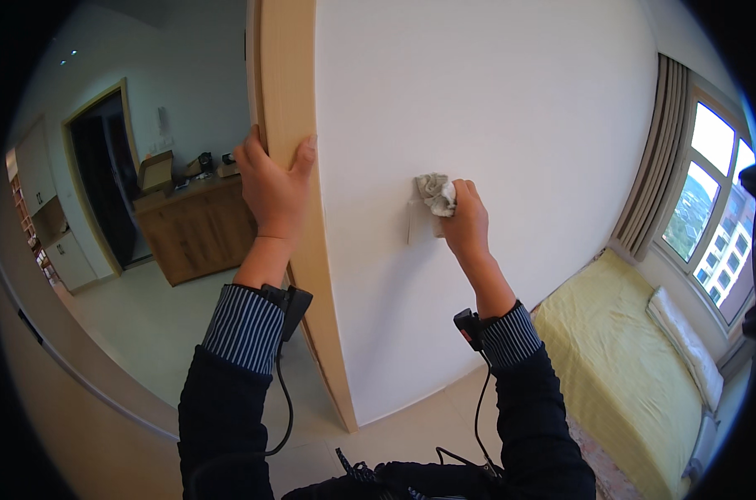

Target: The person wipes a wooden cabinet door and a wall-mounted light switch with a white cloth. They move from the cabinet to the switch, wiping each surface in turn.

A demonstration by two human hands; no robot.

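My right hand point(467, 219) grips a crumpled pale cloth point(437, 195) against the white wall point(509, 94), at the upper edge of a white wall switch plate point(418, 224). The hand and cloth partly cover that plate. To the left, my left hand point(273, 181) is spread over the light wood door frame point(290, 81), its thumb on the front face and its fingers around the far edge.
Beyond the doorway a wooden cabinet point(196, 231) bears an open cardboard box point(156, 173) and small items. A door point(71, 400) stands at the lower left. At the right are a bed with a yellow cover point(615, 362), a curtain point(646, 156) and a window point(706, 206).
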